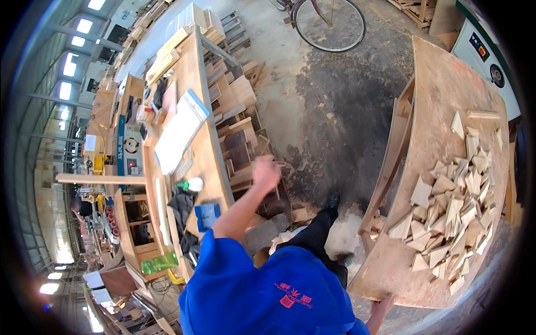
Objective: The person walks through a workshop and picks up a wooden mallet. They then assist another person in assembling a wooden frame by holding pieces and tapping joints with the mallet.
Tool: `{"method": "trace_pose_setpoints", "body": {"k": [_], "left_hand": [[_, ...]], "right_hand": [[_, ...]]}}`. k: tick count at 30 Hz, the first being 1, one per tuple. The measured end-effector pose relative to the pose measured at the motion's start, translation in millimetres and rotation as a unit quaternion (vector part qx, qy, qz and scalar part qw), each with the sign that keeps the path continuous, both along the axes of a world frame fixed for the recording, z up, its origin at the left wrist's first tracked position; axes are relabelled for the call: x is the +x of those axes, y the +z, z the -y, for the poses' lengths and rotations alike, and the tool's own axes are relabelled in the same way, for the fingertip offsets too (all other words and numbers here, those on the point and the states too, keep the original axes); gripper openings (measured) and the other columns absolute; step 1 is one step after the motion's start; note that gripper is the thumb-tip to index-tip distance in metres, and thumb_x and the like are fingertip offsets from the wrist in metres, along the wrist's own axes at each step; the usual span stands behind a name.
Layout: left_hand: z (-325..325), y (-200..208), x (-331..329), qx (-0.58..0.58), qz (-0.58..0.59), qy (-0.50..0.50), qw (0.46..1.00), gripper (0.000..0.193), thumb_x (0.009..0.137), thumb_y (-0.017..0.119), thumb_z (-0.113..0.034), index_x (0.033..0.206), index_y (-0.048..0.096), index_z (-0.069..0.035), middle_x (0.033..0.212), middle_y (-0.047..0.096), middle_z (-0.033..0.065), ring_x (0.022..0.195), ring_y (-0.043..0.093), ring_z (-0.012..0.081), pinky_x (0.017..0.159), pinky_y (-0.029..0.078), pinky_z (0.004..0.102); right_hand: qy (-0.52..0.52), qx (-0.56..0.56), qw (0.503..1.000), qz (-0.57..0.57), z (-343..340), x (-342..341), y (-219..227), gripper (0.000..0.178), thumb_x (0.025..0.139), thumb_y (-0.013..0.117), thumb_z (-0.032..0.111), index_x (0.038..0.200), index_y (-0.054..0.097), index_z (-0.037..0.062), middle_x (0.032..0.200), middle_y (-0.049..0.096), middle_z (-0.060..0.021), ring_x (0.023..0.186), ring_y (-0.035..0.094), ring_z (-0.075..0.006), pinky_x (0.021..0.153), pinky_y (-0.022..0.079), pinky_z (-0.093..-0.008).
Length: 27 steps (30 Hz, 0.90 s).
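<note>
My left hand (pixel 266 173) hangs in front of me, beside the long wooden workbench (pixel 212 162) on the left. Its fingers look curled but are blurred, and I cannot make out anything in them. Low on the right, my right hand (pixel 382 306) is at the near edge of a wooden-topped table (pixel 385 273). Whether it touches that edge I cannot tell, and its fingers are mostly hidden. A heap of small angular wood offcuts (pixel 452 212) lies on this table, with a short wooden strip (pixel 483 114) farther back.
On the workbench are papers (pixel 181 134), a blue box (pixel 207 216), dark cloth (pixel 181 209) and a green bottle (pixel 159 263). Boards (pixel 237 145) are stacked beneath it. A bicycle (pixel 329 25) stands ahead, and a white machine cabinet (pixel 480 56) at the far right.
</note>
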State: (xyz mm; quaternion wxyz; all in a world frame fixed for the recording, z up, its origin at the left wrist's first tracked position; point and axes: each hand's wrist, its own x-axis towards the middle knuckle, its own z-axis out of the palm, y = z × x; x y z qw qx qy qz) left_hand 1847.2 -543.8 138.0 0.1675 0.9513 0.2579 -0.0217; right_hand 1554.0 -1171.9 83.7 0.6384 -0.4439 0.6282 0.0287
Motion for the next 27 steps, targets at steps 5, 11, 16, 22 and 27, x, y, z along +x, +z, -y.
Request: {"method": "trace_pose_setpoints", "body": {"k": [5,11,16,22,27], "left_hand": [[-128.3,21.7,33.4,0.101,-0.014,0.163,0.981,0.044,0.08,0.065,-0.022,0.12,0.057,-0.005,0.119,0.055,0.0217,0.115,0.051,0.0396,0.096,0.046,0.0488],[-195.0,27.9,75.4,0.049,0.014,0.196,0.979,0.045,0.081,0.065,-0.022,0.12,0.055,-0.003,0.12,0.055,0.023,0.116,0.051,0.0409,0.1,0.043,0.0476],[-241.9,37.2,149.8,0.019,0.096,0.202,0.975,0.043,0.081,0.067,-0.02,0.119,0.057,-0.002,0.118,0.055,0.0226,0.114,0.052,0.0407,0.098,0.044,0.0478],[-337.3,67.8,215.9,0.015,0.14,0.261,0.955,0.046,0.08,0.067,-0.018,0.12,0.055,0.002,0.114,0.057,0.0248,0.109,0.054,0.0412,0.097,0.045,0.0454],[-411.0,84.3,249.8,0.018,0.138,0.323,0.936,0.047,0.083,0.068,-0.017,0.123,0.054,0.003,0.118,0.056,0.0241,0.113,0.053,0.0407,0.099,0.044,0.0448]], "right_hand": [[0.103,-0.008,0.973,-0.208,-48.7,41.0,31.9,0.06,0.094,0.056,0.042,0.145,0.03,0.0235,0.134,0.046,-0.0119,0.109,0.057,-0.0324,0.077,0.053,-0.042],[0.292,0.05,0.922,-0.248,-139.8,210.6,12.1,0.053,0.094,0.056,0.041,0.138,0.037,0.0181,0.121,0.052,-0.0121,0.101,0.06,-0.031,0.074,0.054,-0.0411],[0.482,0.069,0.834,-0.259,-203.7,375.0,-10.5,0.048,0.094,0.057,0.041,0.132,0.043,0.0137,0.111,0.057,-0.0122,0.094,0.063,-0.0299,0.071,0.056,-0.0403],[0.657,0.102,0.68,-0.309,-264.7,562.8,-39.3,0.044,0.094,0.057,0.04,0.124,0.05,0.0084,0.099,0.063,-0.0124,0.085,0.066,-0.0285,0.067,0.057,-0.0395],[0.74,0.07,0.567,-0.356,-356.2,744.8,-58.3,0.041,0.095,0.057,0.037,0.119,0.054,0.0043,0.097,0.066,-0.0144,0.079,0.068,-0.0288,0.068,0.059,-0.042]]}}
